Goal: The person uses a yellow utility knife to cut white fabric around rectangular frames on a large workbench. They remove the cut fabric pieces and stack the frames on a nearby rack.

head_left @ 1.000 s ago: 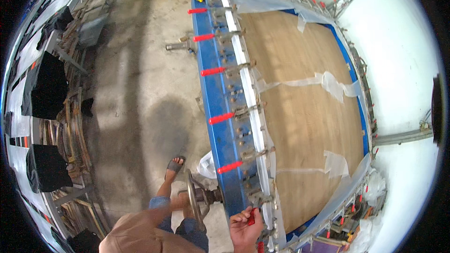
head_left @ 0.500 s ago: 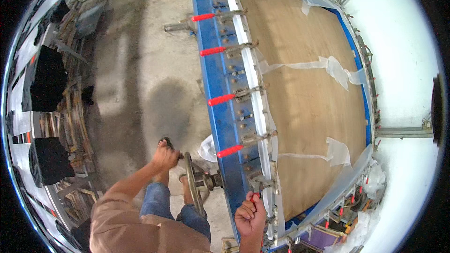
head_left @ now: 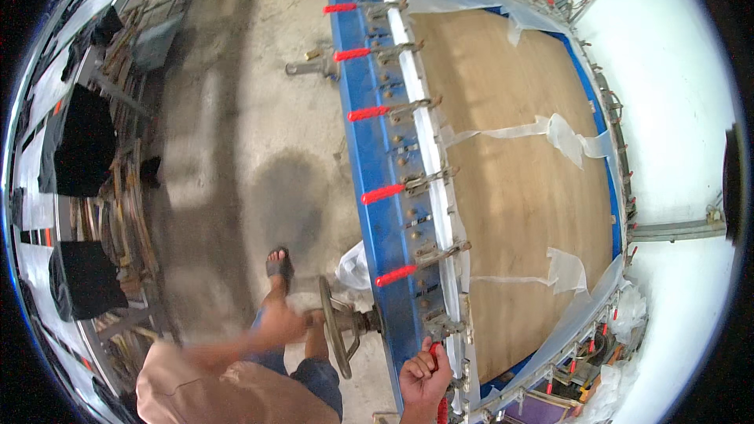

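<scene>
A metal handwheel (head_left: 336,330) stands out from the side of a long blue beam (head_left: 375,212). Beside its rim is my left hand (head_left: 284,322), smeared by motion, closed round the wheel's crank handle (head_left: 314,318). My right hand (head_left: 424,374) is at the near end of the beam, its fingers curled round the red handle (head_left: 434,352) of a toggle clamp. Several more clamps with red grips, such as this clamp handle (head_left: 395,275), line the beam and point left. They sit along a white strip (head_left: 430,145).
Right of the clamps lies a large brown wooden panel (head_left: 518,188) with translucent plastic film (head_left: 567,268) across it. A white wall (head_left: 667,110) rises beyond. Racks with black cloths (head_left: 82,141) stand at the far left, past the concrete floor (head_left: 228,188). My sandalled foot (head_left: 279,263) is near the wheel.
My left hand has swung down and nearer along the wheel, uncovering my foot. My right hand stays on the red clamp handle. The whole view has shifted slightly.
</scene>
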`<action>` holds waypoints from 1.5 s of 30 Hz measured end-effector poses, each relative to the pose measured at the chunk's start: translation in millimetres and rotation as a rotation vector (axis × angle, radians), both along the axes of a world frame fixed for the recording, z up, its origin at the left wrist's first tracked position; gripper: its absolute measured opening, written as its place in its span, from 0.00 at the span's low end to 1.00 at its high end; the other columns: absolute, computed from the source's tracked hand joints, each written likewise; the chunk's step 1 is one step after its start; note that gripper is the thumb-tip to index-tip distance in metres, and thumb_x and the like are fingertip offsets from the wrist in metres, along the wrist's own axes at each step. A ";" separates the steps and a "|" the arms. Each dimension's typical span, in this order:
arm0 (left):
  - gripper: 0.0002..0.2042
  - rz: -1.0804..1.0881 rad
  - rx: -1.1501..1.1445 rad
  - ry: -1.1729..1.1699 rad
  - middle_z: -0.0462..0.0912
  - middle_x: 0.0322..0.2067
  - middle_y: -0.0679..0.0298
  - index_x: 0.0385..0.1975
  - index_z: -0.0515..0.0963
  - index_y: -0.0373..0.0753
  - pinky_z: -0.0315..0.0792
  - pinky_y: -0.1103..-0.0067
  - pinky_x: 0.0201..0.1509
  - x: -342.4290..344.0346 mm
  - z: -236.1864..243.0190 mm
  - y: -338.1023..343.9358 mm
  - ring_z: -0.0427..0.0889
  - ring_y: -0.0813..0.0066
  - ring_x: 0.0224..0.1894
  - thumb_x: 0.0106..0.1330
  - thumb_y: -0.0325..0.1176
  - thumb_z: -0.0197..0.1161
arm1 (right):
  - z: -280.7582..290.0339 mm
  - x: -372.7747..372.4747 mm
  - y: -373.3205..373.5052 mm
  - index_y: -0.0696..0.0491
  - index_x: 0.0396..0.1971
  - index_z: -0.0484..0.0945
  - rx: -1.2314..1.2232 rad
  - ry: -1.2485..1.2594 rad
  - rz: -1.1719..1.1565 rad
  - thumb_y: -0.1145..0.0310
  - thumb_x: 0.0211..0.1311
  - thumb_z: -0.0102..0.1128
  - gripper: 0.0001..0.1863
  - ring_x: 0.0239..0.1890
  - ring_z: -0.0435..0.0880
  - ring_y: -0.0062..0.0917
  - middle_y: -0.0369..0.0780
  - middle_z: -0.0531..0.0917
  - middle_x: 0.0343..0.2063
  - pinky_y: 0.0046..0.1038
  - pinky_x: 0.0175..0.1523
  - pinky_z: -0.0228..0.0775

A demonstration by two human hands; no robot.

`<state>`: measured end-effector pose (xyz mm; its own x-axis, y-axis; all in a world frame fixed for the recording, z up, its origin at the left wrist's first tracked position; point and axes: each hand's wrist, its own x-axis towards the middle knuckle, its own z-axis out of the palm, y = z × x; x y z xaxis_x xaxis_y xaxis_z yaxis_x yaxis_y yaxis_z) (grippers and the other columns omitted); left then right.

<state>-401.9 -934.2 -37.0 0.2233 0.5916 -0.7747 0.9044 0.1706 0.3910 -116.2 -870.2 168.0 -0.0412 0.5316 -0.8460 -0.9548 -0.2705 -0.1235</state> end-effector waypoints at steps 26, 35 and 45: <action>0.18 -0.259 0.027 -0.192 0.81 0.28 0.58 0.30 0.80 0.40 0.73 0.60 0.44 -31.2 1.5 52.3 0.82 0.64 0.34 0.65 0.50 0.58 | -87.6 -129.3 105.1 0.50 0.45 0.70 0.078 -0.673 0.235 0.41 0.69 0.50 0.24 0.31 0.74 0.28 0.38 0.76 0.31 0.34 0.41 0.70; 0.14 -0.157 -0.145 -0.522 0.84 0.32 0.57 0.33 0.81 0.39 0.75 0.63 0.42 51.2 -31.4 41.0 0.84 0.63 0.35 0.65 0.44 0.59 | -102.6 -140.5 128.2 0.44 0.28 0.66 0.008 -0.641 0.031 0.39 0.69 0.49 0.23 0.12 0.57 0.18 0.30 0.60 0.14 0.23 0.16 0.48; 0.10 0.123 0.073 -0.430 0.86 0.36 0.55 0.36 0.83 0.39 0.77 0.66 0.41 -94.7 -90.7 56.7 0.86 0.62 0.36 0.65 0.37 0.60 | -106.7 -149.2 127.6 0.45 0.26 0.66 0.031 -0.728 -0.031 0.41 0.69 0.51 0.22 0.12 0.57 0.17 0.30 0.61 0.13 0.21 0.16 0.48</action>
<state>-496.5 -877.5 -127.8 0.4400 0.6835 -0.5824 0.6322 0.2249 0.7415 -265.4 -742.6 61.4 0.5415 0.5473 -0.6382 -0.6353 -0.2308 -0.7370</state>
